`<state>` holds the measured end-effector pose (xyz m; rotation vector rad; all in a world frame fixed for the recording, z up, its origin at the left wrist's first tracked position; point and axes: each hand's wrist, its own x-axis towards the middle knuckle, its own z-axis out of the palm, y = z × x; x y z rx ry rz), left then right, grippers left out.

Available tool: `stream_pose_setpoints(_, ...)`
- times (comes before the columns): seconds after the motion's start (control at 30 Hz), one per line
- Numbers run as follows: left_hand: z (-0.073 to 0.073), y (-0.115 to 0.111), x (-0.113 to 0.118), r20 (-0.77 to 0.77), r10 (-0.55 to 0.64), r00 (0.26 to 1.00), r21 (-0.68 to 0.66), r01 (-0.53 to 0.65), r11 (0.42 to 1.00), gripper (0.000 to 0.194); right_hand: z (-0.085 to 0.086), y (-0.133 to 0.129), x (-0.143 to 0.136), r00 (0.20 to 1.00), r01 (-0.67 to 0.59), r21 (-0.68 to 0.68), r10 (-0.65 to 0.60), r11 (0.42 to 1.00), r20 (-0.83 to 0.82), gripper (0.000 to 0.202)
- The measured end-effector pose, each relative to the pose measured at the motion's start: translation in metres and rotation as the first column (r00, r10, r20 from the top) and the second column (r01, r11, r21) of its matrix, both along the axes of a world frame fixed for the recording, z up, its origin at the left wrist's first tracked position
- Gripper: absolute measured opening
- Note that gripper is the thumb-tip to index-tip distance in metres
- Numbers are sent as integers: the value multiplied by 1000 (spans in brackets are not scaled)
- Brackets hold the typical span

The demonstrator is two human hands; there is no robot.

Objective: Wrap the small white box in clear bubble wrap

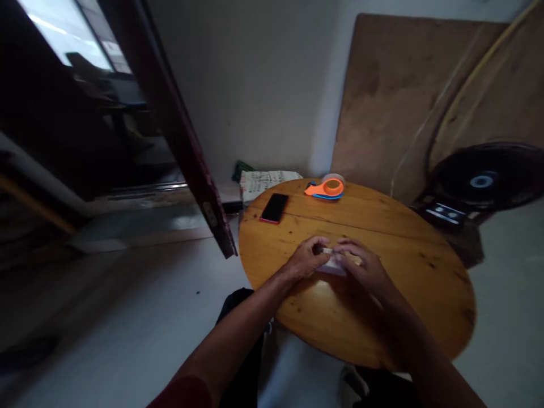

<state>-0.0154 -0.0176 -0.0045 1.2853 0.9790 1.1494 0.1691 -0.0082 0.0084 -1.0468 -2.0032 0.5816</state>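
Note:
Over the middle of the round wooden table, both hands meet at a small white box-like thing (332, 268), whose exact kind I cannot make out. My left hand (308, 258) is closed at its left side, thumb and forefinger curled around its upper edge. From the other side my right hand (361, 263) reaches in with its fingers bent together at the top right of it. A small pale piece (327, 250) shows between the fingertips, too blurred to name. The fingers hide much of the white thing.
On the wooden table (382, 226) lie a phone (275, 208) at the back left and an orange and blue tape dispenser (331, 187) near the far edge. A black fan (482, 181) stands to the right. A dark door frame (182, 130) rises at the left.

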Motion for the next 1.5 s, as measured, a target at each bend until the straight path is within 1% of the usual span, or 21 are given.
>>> stream_pose_setpoints(0.1, -4, 2, 0, -10, -11, 1000, 11, 12, 1000, 36, -6, 5, 6, 989, -4, 174, -23, 985, 149, 22)
stream_pose_setpoints(0.2, -6, 4, -1, -51, 16, 999, 16, -15, 1000, 37, -7, 5, 9, 965, -17, 331, -71, 944, 254, 24)
stream_pose_setpoints(0.3, -7, 3, -2, -63, 24, 998, 24, -22, 999, 37, -4, 2, 8, 950, -45, 399, -85, 916, 301, 25)
stream_pose_setpoints(0.43, -5, 2, -3, -63, 8, 998, 25, -6, 1000, 37, 0, -1, 7, 946, -57, 392, -75, 918, 314, 24)
stream_pose_setpoints(0.5, -3, 1, -3, -68, 4, 998, 7, -3, 1000, 36, 2, -2, 7, 944, -61, 369, -66, 928, 322, 23)
stream_pose_setpoints(0.6, 0, 0, -3, -55, 11, 998, 5, -11, 1000, 31, 5, -3, 6, 946, -63, 343, -54, 937, 321, 23)
stream_pose_setpoints(0.77, 0, 0, -2, -68, 19, 997, 17, -18, 1000, 28, 10, -9, 3, 953, -64, 274, -22, 960, 301, 22)
stream_pose_setpoints(0.83, 0, 0, -1, -74, 14, 997, 21, -13, 1000, 28, 11, -10, 4, 966, -40, 230, -21, 972, 258, 23)
stream_pose_setpoints(0.93, 1, 0, -1, -66, 4, 998, 10, -3, 1000, 30, 11, -11, 5, 980, 17, 183, -53, 983, 193, 24)
stream_pose_setpoints(1.13, 2, 1, -2, -119, 14, 993, 3, -14, 1000, 30, 8, -10, 5, 964, -22, 210, -35, 977, 262, 22)
stream_pose_setpoints(1.3, 2, 0, -2, -97, 10, 995, 6, -9, 1000, 30, 9, -13, 4, 966, -1, 224, -57, 975, 252, 25)
stream_pose_setpoints(1.43, 2, 0, -2, -111, 6, 994, 26, -3, 1000, 29, 9, -14, 3, 944, -46, 281, -51, 959, 327, 26)
stream_pose_setpoints(1.5, 3, 0, -3, -122, 7, 993, 18, -5, 1000, 30, 8, -12, 2, 940, -60, 285, -42, 957, 339, 25)
